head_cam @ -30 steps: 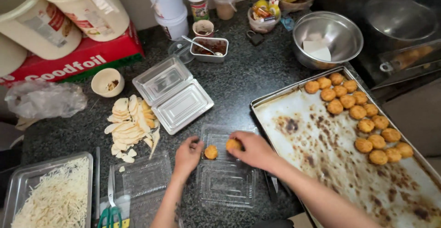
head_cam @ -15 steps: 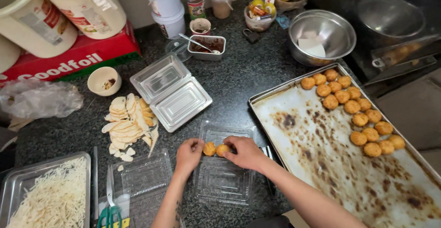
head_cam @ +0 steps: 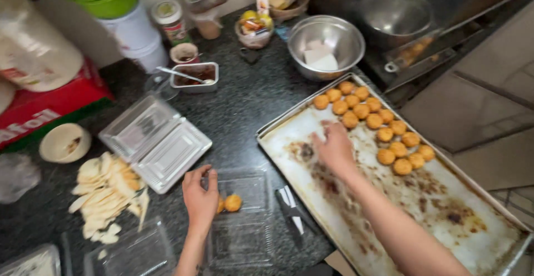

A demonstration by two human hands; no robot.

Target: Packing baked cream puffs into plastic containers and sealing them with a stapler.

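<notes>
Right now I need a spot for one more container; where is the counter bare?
Bare dark counter lies between the small metal sauce tin, the open clear clamshell and the baking tray. The back edge is crowded with jars and bowls, and the near-left holds chip pile and more containers.

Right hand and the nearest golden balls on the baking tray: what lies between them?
In the head view, only bare, stained tray separates the right hand from the nearest golden balls.
</notes>
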